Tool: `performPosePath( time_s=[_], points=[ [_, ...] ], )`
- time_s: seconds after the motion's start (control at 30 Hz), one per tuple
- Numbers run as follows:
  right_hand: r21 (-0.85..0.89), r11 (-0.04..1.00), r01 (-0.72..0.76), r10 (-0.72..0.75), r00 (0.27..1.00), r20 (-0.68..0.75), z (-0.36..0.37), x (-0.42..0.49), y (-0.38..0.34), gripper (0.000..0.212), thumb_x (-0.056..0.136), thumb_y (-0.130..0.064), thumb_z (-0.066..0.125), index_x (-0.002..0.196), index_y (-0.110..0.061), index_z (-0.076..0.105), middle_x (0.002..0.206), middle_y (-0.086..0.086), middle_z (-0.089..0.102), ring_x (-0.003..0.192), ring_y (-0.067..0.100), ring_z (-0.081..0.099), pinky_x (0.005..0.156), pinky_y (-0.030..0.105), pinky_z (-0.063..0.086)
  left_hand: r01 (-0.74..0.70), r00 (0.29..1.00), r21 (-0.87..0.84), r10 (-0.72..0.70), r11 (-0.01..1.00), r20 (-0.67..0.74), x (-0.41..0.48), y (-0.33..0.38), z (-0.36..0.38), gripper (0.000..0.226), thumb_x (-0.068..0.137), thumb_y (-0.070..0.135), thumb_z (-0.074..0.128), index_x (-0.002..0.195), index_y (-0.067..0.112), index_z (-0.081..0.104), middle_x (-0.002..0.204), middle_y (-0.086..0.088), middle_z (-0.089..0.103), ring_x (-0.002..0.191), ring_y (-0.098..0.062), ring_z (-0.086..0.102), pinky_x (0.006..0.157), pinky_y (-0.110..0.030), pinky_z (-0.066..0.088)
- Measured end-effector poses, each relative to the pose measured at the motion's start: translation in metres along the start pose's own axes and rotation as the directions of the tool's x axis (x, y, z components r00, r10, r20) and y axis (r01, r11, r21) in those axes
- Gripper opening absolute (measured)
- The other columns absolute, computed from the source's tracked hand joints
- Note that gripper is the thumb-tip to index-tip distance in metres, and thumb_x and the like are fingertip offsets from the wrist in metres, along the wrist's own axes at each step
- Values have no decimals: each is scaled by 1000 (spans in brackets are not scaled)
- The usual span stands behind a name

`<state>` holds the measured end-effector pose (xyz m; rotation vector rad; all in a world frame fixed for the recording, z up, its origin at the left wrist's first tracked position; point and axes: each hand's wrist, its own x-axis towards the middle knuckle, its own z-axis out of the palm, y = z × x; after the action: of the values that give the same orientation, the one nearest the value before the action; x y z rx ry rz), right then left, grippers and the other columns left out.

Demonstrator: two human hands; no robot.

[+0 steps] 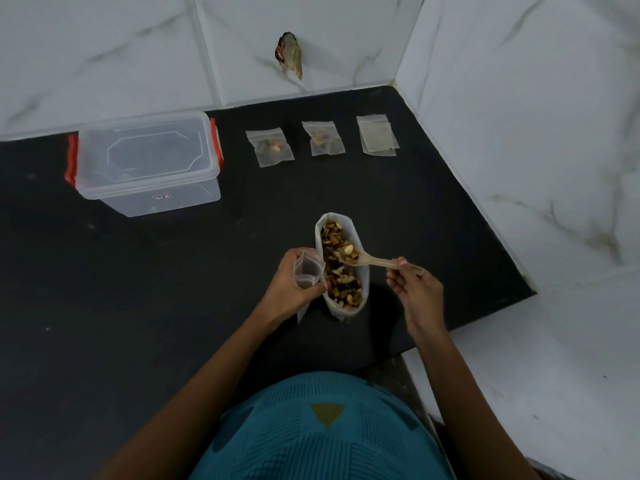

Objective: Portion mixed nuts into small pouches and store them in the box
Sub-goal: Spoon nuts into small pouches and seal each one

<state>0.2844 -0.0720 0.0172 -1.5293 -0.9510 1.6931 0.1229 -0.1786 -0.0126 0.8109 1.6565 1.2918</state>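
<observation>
Left hand (294, 282) fingers pinching empty pouch (306, 271) open beside nut bag (341, 265), for short transfer; right hand (415, 289) fingers gripping loaded spoon (367, 259).

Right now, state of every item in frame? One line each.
Storage box: lid on, standing on the counter.
Nut bag: open, holding mixed nuts.
Spoon: loaded, over the bag.
Right hand: gripping the spoon handle.
Left hand: holding the empty pouch.
Empty pouch: mouth open.
Two filled pouches: lying flat.
Spare pouches: empty, stacked flat.
</observation>
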Motion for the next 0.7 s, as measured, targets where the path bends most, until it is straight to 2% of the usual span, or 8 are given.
performPosePath(
  time_s=[0.07,0.27,0.4,0.5,0.6,0.7],
  points=[
    [-6,1000,13,-13,1000,-3,-1,-2,-3,10,89,-12,56,85,-12,65,81,5,64,77,12,60,72,24,50,-6,1000,20,7,1000,-13,0,2,0,44,78,6,69,111,21,44,112,10,51,106,-1,51,80,-12,45],
    [23,999,43,-44,998,55,0,-18,-25,11,89,-12,55,84,-12,65,80,3,65,75,9,61,71,22,51,-44,996,64,49,997,-70,1,12,3,48,76,4,71,111,20,42,106,15,49,101,3,49,75,0,41],
    [8,995,100,-100,985,137,7,-36,-44,13,88,-13,55,82,-13,66,73,-1,66,69,6,63,67,19,53,-76,993,107,85,991,-81,1,21,6,51,74,7,72,113,21,41,114,8,48,107,-1,47,82,-10,42],
    [-94,972,215,-197,965,172,15,-48,-50,12,88,-15,55,81,-17,66,72,-4,66,70,5,63,68,19,53,-91,991,122,103,988,-90,0,27,8,53,74,8,72,114,22,41,121,5,48,116,-5,43,91,-16,39],
    [-286,857,429,-378,900,219,22,-56,-50,11,88,-15,56,83,-22,63,73,-6,64,69,-3,62,66,12,51,-98,990,101,107,990,-88,0,32,8,54,73,10,73,114,23,41,122,3,50,118,-8,45,96,-26,42],
    [-415,635,652,-564,758,329,29,-63,-45,9,88,-13,56,87,-17,64,77,-11,62,73,-8,60,66,7,46,-110,988,86,119,990,-100,0,34,8,52,73,9,73,113,21,42,118,1,51,114,-10,50,94,-31,47]
  ],
)
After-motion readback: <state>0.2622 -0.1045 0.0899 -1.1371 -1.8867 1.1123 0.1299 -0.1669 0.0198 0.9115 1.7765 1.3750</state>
